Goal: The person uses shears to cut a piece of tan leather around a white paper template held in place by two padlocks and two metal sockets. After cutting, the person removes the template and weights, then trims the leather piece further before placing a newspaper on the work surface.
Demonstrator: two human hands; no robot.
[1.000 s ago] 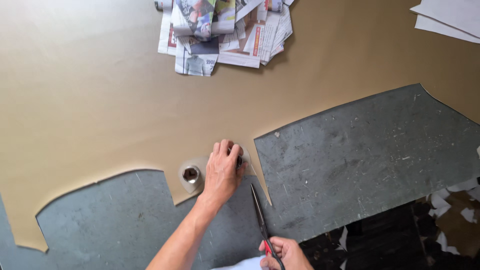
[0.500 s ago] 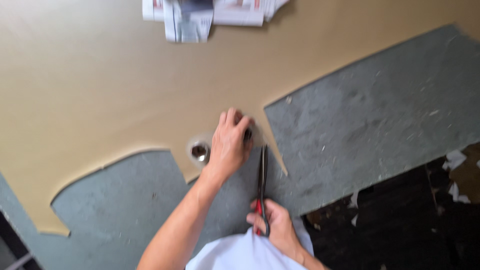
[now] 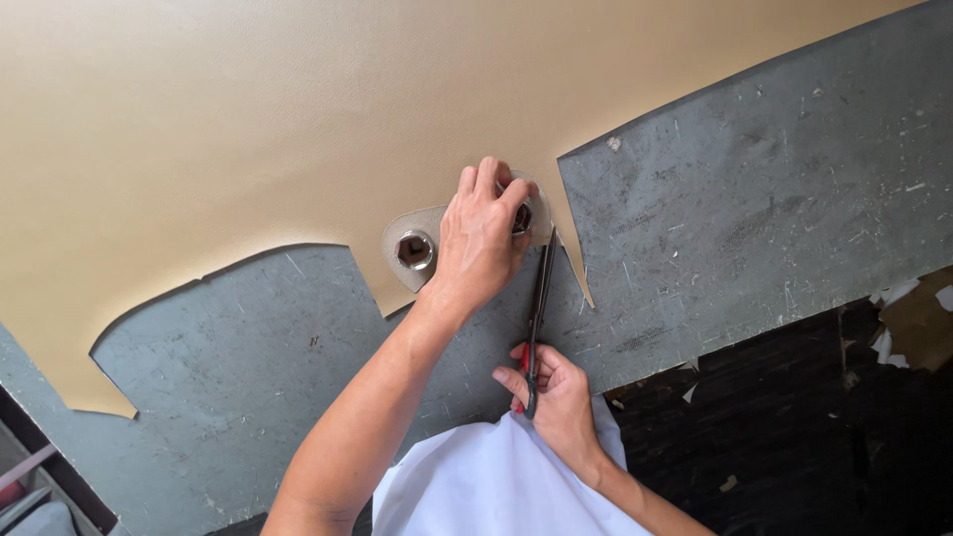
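Scissors [image 3: 537, 318] gripped by curled right hand [image 3: 556, 392] fingers; left hand [image 3: 481, 238] fingers press template [image 3: 422, 223] flat.

1. The left hand [image 3: 483, 238] lay flat on a small template [image 3: 402, 230], which rested on the sheet [image 3: 248, 129] near its cut edge.
2. Just left of that hand, a metal socket [image 3: 414, 249] stood on the template; a second socket [image 3: 522, 218] sat under the fingertips.
3. The sheet spread away beyond the hand and to its left, lying on the table [image 3: 754, 218].
4. Just right of the left hand, scissors [image 3: 539, 308] ran from the right hand [image 3: 552, 392] up toward the template, their tips beside the fingertips.
5. The right hand sat nearer the person, below and right of the left hand, over the table's near edge.
6. Bare table lay right of both hands.
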